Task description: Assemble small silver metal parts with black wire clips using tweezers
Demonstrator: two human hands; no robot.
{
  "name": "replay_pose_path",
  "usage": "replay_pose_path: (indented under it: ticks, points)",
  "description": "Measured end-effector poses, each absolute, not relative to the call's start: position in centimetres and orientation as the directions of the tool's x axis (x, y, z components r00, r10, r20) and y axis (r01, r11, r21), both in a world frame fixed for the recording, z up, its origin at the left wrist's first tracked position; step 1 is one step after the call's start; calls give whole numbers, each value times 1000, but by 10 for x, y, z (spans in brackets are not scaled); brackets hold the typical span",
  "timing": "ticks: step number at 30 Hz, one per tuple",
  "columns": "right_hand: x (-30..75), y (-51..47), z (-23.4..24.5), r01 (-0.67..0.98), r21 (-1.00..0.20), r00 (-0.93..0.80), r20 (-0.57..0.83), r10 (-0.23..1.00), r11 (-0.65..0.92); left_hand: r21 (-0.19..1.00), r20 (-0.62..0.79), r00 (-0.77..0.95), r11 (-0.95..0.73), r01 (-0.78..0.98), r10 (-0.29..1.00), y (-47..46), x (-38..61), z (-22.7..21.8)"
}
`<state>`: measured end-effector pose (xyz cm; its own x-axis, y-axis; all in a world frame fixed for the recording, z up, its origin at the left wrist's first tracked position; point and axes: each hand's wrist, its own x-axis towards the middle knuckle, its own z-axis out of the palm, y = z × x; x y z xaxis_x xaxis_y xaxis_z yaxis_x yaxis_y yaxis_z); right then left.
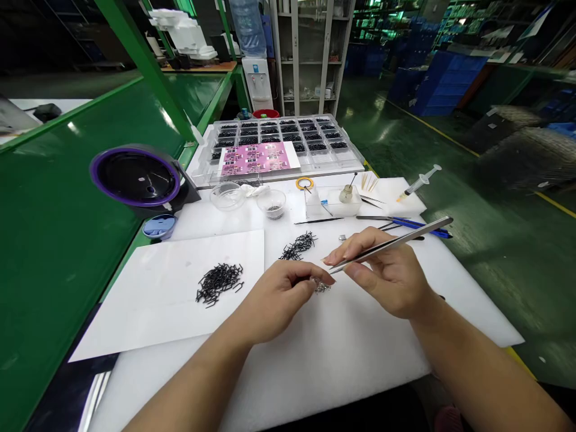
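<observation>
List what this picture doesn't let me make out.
All in the head view:
Whether the left hand pinches anything: the hand itself hides it.
Whether the tweezers in the right hand grip a piece: the tips are too small.
Single shapes among the silver bits: too small, partly covered by the left hand.
Details on the pink sheet: too small.

One head-worn view. Faces forward and down over the white surface [355, 354] from its near side. Left hand [281, 297] and right hand [396, 279] close to lens, below mid-height; compartment tray [330, 162] farther off, higher in frame. Wide field: upper part reaches back to cabinet [312, 48] and green floor [373, 123].
</observation>
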<state>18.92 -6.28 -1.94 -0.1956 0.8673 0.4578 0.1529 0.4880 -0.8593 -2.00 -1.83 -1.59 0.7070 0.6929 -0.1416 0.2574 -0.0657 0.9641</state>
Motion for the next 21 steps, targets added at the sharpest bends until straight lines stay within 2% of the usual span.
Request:
replay_pose_path:
  ticks: [11, 16, 21]
  points:
    - [194, -59, -21, 96, -850, -98, 510, 855, 518, 953, -121, 728, -125, 275, 675, -22, -21, -11]
    - [195, -58, -20, 131, -870, -64, 470, 880, 475, 948, -112, 724, -146, 284, 681, -22, -23, -10]
    - [194, -59, -22, 169, -885, -117, 420, 900, 434, 945, -117, 728, -151, 292, 675, -22, -24, -9]
